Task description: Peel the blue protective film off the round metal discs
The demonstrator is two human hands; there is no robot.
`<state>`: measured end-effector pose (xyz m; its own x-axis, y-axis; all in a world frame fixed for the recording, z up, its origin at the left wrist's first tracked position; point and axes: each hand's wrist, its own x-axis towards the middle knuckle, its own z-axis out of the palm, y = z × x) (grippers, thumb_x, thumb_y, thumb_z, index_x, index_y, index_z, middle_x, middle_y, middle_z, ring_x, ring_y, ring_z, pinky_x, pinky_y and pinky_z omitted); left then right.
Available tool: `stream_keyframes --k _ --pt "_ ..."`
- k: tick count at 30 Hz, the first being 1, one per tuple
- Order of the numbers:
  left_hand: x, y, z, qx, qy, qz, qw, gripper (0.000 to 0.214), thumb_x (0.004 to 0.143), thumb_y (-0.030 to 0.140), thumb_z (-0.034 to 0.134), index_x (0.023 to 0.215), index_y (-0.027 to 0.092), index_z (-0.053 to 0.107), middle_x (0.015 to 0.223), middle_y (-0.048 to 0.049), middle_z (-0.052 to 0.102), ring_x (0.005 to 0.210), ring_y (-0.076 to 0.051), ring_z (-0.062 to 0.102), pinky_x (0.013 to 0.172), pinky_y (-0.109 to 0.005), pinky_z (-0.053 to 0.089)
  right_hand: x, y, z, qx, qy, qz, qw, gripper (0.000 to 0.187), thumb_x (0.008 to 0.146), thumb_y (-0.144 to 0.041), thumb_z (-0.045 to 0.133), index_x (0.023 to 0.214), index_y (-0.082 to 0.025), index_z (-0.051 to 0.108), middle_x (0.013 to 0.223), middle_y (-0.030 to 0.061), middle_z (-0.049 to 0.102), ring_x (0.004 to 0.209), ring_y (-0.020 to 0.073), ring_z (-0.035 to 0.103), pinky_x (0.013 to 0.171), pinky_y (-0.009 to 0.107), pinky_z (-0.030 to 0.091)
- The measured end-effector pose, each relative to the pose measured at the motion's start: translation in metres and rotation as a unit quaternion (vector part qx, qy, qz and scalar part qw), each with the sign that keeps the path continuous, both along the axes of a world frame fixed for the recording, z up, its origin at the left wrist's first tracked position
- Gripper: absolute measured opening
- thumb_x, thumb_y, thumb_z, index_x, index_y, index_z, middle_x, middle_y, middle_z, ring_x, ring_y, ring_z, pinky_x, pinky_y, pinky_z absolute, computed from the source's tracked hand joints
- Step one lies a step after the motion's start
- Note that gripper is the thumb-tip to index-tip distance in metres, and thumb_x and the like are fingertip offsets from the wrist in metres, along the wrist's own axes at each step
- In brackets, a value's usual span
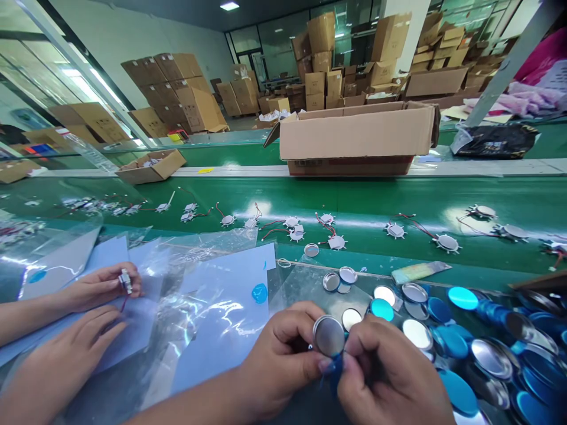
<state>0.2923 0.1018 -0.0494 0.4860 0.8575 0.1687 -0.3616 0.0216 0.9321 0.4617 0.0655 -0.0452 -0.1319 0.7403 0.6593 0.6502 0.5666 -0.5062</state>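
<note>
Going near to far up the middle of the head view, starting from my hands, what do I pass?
Your left hand and right hand pinching a round metal disc → spiked wired disc → green conveyor belt → open cardboard box → stacked cartons

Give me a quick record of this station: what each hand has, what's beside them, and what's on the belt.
Left hand: pinching a round metal disc
Right hand: also on the disc, fingers at a blue film
Beside hands: pile of blue-faced discs
Co-worker: hands holding a small white part
Belt: green belt, wired white parts
</note>
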Motion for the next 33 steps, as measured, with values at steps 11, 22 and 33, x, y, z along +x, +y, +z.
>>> stream_keyframes --k 11,22,33 --pt "0.002 -0.002 -0.002 -0.108 -0.057 0.017 0.992 0.011 0.076 0.024 0.081 0.076 0.019 0.071 0.078 0.0001 0.058 0.073 -0.008 0.055 0.068 -0.018 0.043 0.000 -0.002 0.001 -0.025 0.010 0.016 1.000 0.011 0.075 -0.009 0.051 0.074 -0.019 0.047 0.061 -0.0036 0.046 0.059 0.0049 0.047 0.056 0.017 0.038" --pt "-0.019 0.017 -0.003 0.069 0.024 0.047 0.996 0.019 0.088 0.036 0.062 0.085 0.018 0.057 0.105 -0.0041 0.060 0.079 -0.013 0.059 0.071 -0.026 0.045 0.007 0.003 0.004 0.058 0.050 0.168 0.983 0.019 0.077 -0.004 0.040 0.088 -0.018 0.046 0.068 -0.0001 0.049 0.066 0.0095 0.043 0.065 0.023 0.033" --pt "-0.029 0.046 0.001 0.242 0.243 0.104 0.934 0.009 0.091 0.019 0.044 0.096 0.018 0.051 0.087 -0.0038 0.062 0.074 -0.014 0.056 0.069 -0.028 0.045 0.045 -0.017 0.013 0.003 0.302 0.125 0.945 0.016 0.089 -0.010 0.044 0.075 -0.016 0.047 0.070 0.0019 0.049 0.071 0.0080 0.051 0.072 0.025 0.045"
